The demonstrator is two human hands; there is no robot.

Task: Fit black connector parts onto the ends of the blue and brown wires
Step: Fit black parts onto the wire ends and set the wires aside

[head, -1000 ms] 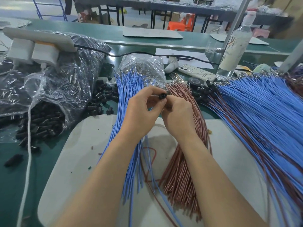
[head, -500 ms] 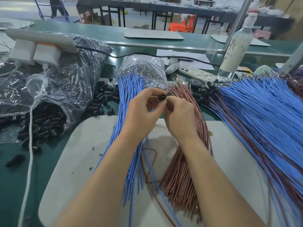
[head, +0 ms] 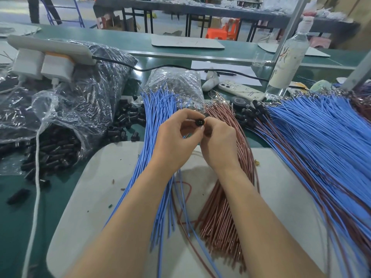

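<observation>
Far left, a split bag of black connector parts (head: 50, 153), too many to count. On the tabletop (head: 12, 227), two unfitted bundles: blue wires (head: 158, 109), brown wires (head: 220, 207), scores each. Left hand (head: 176, 141) pinches one black connector (head: 199, 122); right hand (head: 218, 145) has its fingertips bunched against it, grip hidden. Right, a large fitted pile (head: 321, 137). Roughly half done, I judge.

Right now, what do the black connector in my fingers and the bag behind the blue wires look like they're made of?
Black connector: probably moulded plastic, matte, with small round holes in its face. Bag: thin clear plastic film, glossy; it crinkles, glints, and shows its contents through.
</observation>
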